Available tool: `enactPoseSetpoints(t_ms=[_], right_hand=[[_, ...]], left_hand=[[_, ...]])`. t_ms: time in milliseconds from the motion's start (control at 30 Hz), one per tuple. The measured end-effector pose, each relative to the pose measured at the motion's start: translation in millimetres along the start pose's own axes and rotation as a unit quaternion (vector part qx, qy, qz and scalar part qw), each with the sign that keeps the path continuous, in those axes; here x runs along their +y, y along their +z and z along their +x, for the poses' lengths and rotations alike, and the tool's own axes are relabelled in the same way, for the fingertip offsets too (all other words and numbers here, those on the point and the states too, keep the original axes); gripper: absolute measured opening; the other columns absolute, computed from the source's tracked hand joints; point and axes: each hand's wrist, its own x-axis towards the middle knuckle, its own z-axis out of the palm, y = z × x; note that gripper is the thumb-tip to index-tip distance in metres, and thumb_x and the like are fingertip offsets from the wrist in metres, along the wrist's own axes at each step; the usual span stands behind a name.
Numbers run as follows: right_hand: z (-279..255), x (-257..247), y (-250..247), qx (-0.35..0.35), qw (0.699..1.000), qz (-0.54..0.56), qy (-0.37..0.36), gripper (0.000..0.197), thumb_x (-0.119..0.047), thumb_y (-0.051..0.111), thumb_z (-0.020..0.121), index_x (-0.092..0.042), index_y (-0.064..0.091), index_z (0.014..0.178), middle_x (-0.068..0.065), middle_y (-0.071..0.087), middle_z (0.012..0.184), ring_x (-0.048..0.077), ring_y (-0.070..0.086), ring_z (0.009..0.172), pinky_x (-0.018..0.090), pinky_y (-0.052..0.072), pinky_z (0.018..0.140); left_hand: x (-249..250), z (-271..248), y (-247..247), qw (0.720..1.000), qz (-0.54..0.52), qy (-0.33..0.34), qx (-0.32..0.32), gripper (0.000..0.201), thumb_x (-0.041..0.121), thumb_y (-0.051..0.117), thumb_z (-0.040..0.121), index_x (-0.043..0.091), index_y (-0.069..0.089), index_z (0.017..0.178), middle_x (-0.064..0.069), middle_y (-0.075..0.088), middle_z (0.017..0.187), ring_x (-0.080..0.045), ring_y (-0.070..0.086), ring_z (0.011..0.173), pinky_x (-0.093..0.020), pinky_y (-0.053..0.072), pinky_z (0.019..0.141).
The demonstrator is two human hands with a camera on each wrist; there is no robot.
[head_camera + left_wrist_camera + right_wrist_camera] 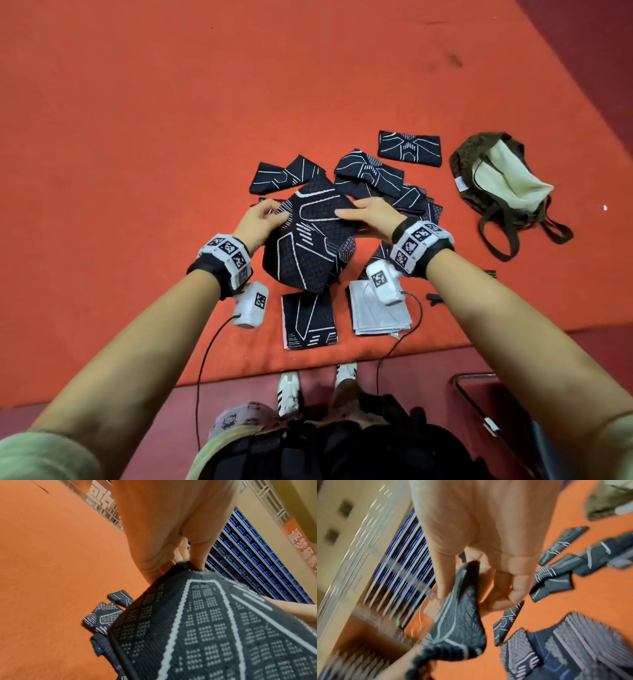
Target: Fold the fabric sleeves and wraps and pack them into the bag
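A black knit sleeve with white line pattern (310,236) hangs lifted above the orange floor between both hands. My left hand (262,219) pinches its left edge, thumb and fingers (197,555) closed on the hem of the sleeve (205,622). At the top right edge my right hand (368,216) grips the same sleeve (458,616), with fingers (513,585) curled round it. A loose pile of similar sleeves (373,178) lies behind it. The dark olive bag (493,181) with a pale lining lies open at the right.
A folded black sleeve (310,320) and a folded grey stack (380,313) lie near the floor mat's front edge. Another flat sleeve (409,149) lies at the back. My shoes (289,389) stand on the darker red floor, with a chair frame (479,401) at lower right.
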Motion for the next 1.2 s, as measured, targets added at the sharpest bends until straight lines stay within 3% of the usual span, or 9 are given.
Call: enactPoseSetpoints(t_ms=[200,300,367,467,567,833,1000,1100,1200], right_hand=[[-9.5,3.2,6.2,-0.018,0.986,0.163,0.040,0.044,-0.035,0.056,0.093,-0.021,0.038,0.131,0.008,0.064,0.096,0.025,0.067,0.077,0.039,0.055,0.080],[-9.4,8.7,8.4,-0.033,0.989,0.141,-0.003,0.071,-0.012,0.063,0.089,-0.029,0.022,0.144,-0.003,0.067,0.070,0.010,0.063,0.058,0.033,0.054,0.076],[-6.8,9.6,11.0,-0.025,0.997,0.058,-0.041,0.067,0.003,0.063,0.084,-0.018,0.035,0.141,-0.003,0.060,0.066,0.003,0.056,0.055,0.021,0.049,0.062],[-3.2,6.1,13.8,0.032,0.982,-0.160,-0.093,0.052,0.001,0.067,0.080,-0.009,0.055,0.130,-0.007,0.049,0.078,0.007,0.051,0.074,0.018,0.046,0.073],[-3.1,6.7,18.5,0.081,0.954,-0.267,-0.107,0.043,-0.010,0.070,0.080,-0.010,0.061,0.122,-0.009,0.041,0.071,0.008,0.041,0.068,0.014,0.033,0.060],[-7.7,12.6,20.2,0.107,0.928,-0.339,-0.109,0.015,-0.016,0.074,0.077,-0.014,0.060,0.081,-0.007,0.047,0.070,0.017,0.045,0.074,0.021,0.030,0.053],[-7.2,23.1,25.3,0.146,0.947,-0.269,-0.100,0.018,-0.013,0.067,0.083,-0.020,0.051,0.078,-0.001,0.058,0.062,0.011,0.054,0.052,0.027,0.045,0.055],[-9.4,34.0,25.4,0.087,0.962,-0.231,-0.113,0.024,-0.007,0.066,0.082,-0.022,0.049,0.077,0.006,0.066,0.080,0.014,0.061,0.064,0.029,0.052,0.066],[-15.3,42.2,20.7,0.068,0.969,-0.205,-0.122,0.027,0.001,0.069,0.074,-0.021,0.053,0.074,-0.001,0.062,0.088,0.011,0.058,0.079,0.019,0.046,0.078]], left_hand=[[3.5,-5.1,8.3,0.993,-0.106,-0.018,0.045,0.018,0.010,0.052,0.094,0.019,0.049,0.080,0.000,0.059,0.073,-0.007,0.057,0.053,-0.023,0.045,0.053],[3.3,-4.2,5.8,0.993,-0.107,0.011,0.053,0.020,0.009,0.055,0.092,0.024,0.047,0.102,-0.004,0.059,0.080,-0.013,0.058,0.061,-0.028,0.045,0.057],[2.5,-4.3,2.9,0.997,-0.058,0.031,0.027,0.042,0.006,0.056,0.091,0.030,0.040,0.122,-0.008,0.058,0.078,-0.020,0.057,0.066,-0.033,0.048,0.063],[5.1,-8.4,4.7,0.998,0.046,0.036,-0.006,0.058,0.004,0.066,0.084,0.017,0.041,0.135,-0.012,0.062,0.111,-0.024,0.061,0.094,-0.036,0.055,0.083],[9.8,-14.1,8.1,0.980,0.193,0.051,-0.006,0.056,0.006,0.072,0.079,0.008,0.050,0.130,-0.006,0.059,0.113,-0.016,0.058,0.092,-0.007,0.049,0.058],[9.8,-13.1,9.6,0.939,0.342,0.043,-0.011,0.030,0.025,0.070,0.083,0.008,0.064,0.108,-0.005,0.065,0.094,-0.016,0.057,0.076,-0.018,0.038,0.060],[0.6,-15.2,13.7,0.957,0.288,0.022,0.011,0.005,0.018,0.064,0.088,0.019,0.062,0.092,-0.005,0.065,0.073,-0.007,0.057,0.047,-0.007,0.039,0.042],[-15.8,-19.4,14.6,0.994,0.057,-0.080,-0.047,0.017,0.004,0.054,0.092,0.022,0.056,0.091,-0.008,0.066,0.084,-0.008,0.068,0.059,-0.023,0.055,0.059],[-27.4,-26.1,11.7,0.984,-0.111,-0.112,-0.081,0.012,0.021,0.061,0.090,0.020,0.065,0.101,0.000,0.068,0.103,-0.012,0.065,0.090,-0.034,0.054,0.085]])
